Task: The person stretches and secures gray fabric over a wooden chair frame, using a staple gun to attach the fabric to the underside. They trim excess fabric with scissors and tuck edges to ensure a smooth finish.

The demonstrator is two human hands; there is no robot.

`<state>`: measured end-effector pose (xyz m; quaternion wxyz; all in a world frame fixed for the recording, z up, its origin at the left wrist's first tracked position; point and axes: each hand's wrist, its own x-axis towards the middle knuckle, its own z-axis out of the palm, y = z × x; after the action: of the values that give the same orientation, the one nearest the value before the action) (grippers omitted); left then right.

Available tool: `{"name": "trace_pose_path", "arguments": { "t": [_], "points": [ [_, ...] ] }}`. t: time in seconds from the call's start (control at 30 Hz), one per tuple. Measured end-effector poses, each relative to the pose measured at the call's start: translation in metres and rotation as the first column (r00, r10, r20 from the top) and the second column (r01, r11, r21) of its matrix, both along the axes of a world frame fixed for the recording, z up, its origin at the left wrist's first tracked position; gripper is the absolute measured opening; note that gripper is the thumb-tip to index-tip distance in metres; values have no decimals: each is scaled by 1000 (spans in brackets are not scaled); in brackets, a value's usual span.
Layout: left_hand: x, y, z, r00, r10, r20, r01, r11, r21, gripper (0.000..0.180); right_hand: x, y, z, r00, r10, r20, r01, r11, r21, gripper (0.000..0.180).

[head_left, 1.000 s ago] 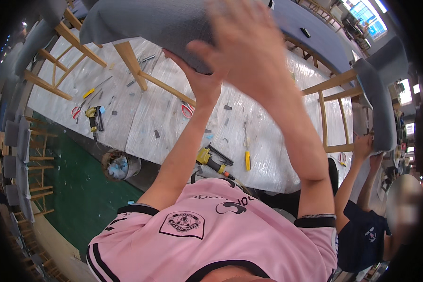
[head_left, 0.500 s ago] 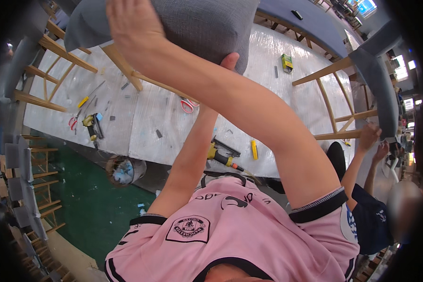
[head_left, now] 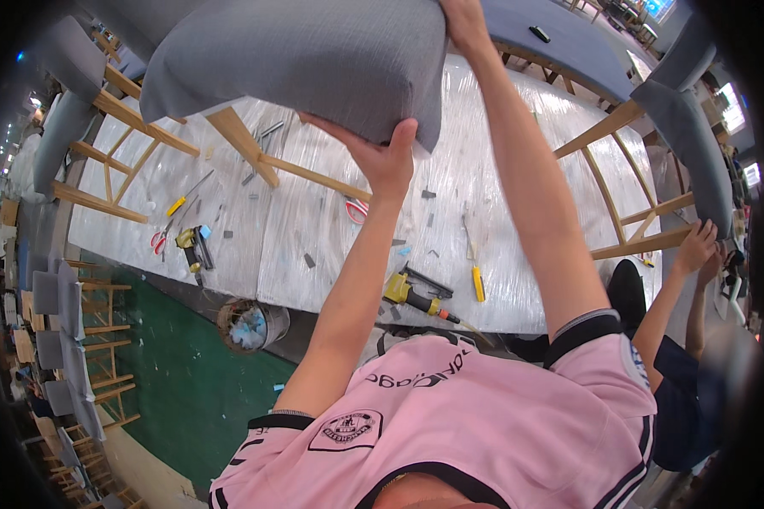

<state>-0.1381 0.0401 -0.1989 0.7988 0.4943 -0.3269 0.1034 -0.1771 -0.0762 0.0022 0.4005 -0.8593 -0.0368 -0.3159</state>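
Observation:
A grey upholstered chair [head_left: 297, 64] with pale wooden legs is in front of me over the table, its top cut off by the frame. My left hand [head_left: 386, 161] is closed on the near right corner of its padded seat, thumb up on the cloth and fingers underneath. At the seat's far right side is my right hand [head_left: 465, 21], touching the grey cloth, its fingers mostly hidden. Red-handled scissors [head_left: 356, 210] lie below the chair's wooden rail. A yellow-black staple gun [head_left: 412, 293] and a yellow-handled tool [head_left: 478, 282] lie nearer me.
The table [head_left: 339, 271] is covered in clear plastic film, with scraps about. Left lie a second staple gun [head_left: 191, 250], a screwdriver [head_left: 178, 204] and more scissors [head_left: 159, 242]. A scrap bucket [head_left: 276, 324] stands below. Another person's hands [head_left: 698, 246] touch a chair [head_left: 686, 136] at right.
My right hand has left the seat's left side and swung right to its far right side. The left hand stays at the near corner, with more of its fingers showing underneath.

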Motion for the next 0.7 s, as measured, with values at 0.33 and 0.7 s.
{"name": "trace_pose_path", "arguments": {
  "t": [0.33,0.7],
  "points": [
    [-2,-2,5,1000,10,23,-10,1000,-22,142,-20,46,-24,944,-116,308,228,905,-358,37],
    [-17,24,7,795,-507,-334,576,803,152,142,62,133,-61,597,-622,506,716,128,-687,52]
  ]
}}
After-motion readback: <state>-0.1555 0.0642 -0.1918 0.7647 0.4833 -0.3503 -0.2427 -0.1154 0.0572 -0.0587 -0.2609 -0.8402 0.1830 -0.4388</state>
